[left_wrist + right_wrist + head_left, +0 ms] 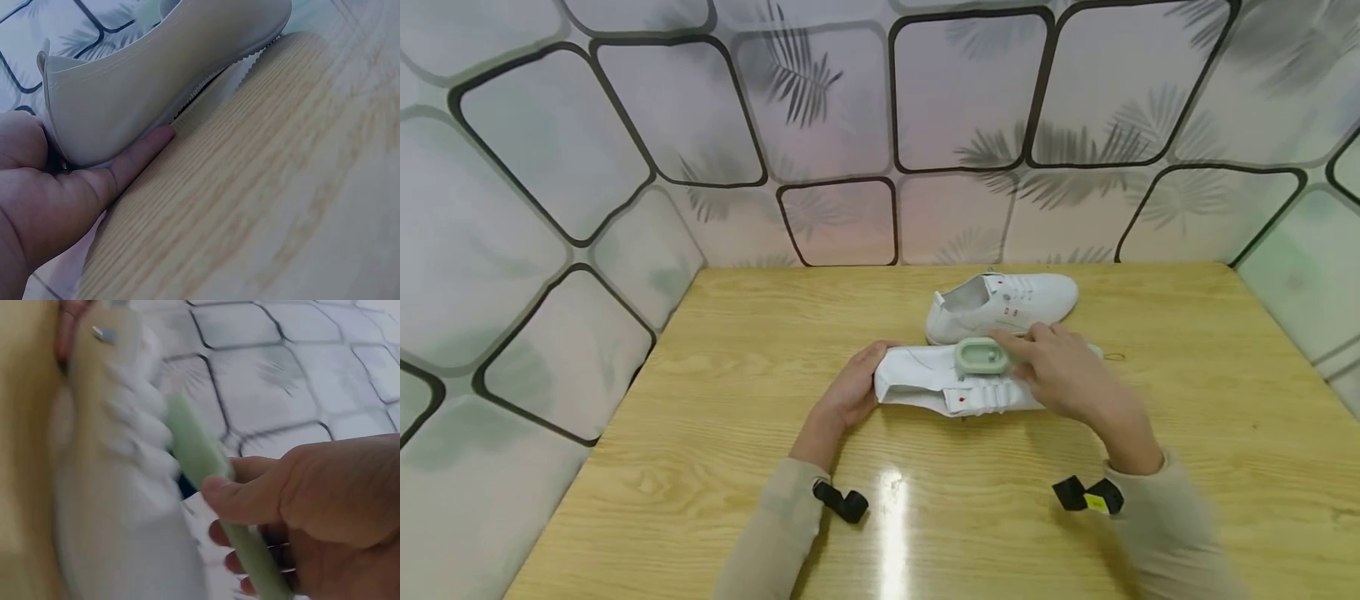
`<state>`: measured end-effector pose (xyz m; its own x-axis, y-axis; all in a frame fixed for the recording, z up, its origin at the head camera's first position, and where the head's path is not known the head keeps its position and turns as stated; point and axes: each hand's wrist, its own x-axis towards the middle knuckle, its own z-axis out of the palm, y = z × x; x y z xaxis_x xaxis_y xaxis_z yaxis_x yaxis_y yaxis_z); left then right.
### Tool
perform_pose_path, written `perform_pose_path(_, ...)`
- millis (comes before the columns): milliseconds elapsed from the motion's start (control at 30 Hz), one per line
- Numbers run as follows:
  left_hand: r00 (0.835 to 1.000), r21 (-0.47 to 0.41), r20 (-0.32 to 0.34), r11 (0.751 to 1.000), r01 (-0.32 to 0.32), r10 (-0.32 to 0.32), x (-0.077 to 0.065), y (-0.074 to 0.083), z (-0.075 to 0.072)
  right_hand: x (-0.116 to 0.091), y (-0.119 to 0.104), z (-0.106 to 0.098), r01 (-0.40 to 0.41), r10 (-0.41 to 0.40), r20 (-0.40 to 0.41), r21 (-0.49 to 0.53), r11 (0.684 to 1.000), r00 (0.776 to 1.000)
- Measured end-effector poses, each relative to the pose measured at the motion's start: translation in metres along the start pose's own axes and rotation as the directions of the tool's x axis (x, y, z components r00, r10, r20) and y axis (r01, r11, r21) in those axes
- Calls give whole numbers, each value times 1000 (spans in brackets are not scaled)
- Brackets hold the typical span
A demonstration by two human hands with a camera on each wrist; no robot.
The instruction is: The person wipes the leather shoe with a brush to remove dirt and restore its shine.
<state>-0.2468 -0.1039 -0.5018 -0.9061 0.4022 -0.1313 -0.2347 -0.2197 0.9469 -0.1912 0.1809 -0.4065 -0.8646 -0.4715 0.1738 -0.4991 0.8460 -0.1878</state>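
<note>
A white lace-up shoe (917, 369) lies with its heel to the left and its toe to the right. My left hand (852, 385) grips its heel; in the left wrist view the thumb (140, 153) lies along the sole edge, low by the tabletop. A pale green brush (981, 356) with an oval head is in my right hand (1071, 371), the fingers and thumb round its handle (253, 559). The brush head is at the far side of the laces (137, 434). My right hand partly hides the toe of the shoe.
A second white shoe (1030, 302) stands just behind the first, toe to the right. Both are on a light wooden table (715, 467). A patterned backdrop (842, 108) rises behind and at the sides of the table.
</note>
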Motion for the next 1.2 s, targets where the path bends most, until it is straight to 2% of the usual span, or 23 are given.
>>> perform_pose_path(133,1000,-7,-1,1000,1,-1,-1,1,1,21,-21,21,57,-55,-68,35,998,996)
perform_pose_path(267,1000,-17,7,1000,3,-3,0,1,3,33,-35,31,84,-82,-97,12,996,992)
perform_pose_path(533,1000,-30,-4,999,17,-18,0,1,3,17,-15,12,19,-17,-46,57,998,999)
perform_pose_path(733,1000,-79,15,997,19,-18,1,3,1,37,-32,22,62,-61,-39,27,998,997)
perform_pose_path(833,999,-103,27,994,23,-20,0,3,0,46,-42,24,59,-59,3,27,998,998)
perform_pose_path(1033,999,-90,19,996,29,-28,0,3,-2,37,-28,8,-2,-5,94,73,997,996)
perform_pose_path(1133,999,-83,15,996,44,-43,1,4,-2,38,-27,9,22,-26,75,64,998,997)
perform_pose_path(1200,998,-101,19,993,54,-52,0,4,-3,43,-36,16,49,-51,48,52,997,998)
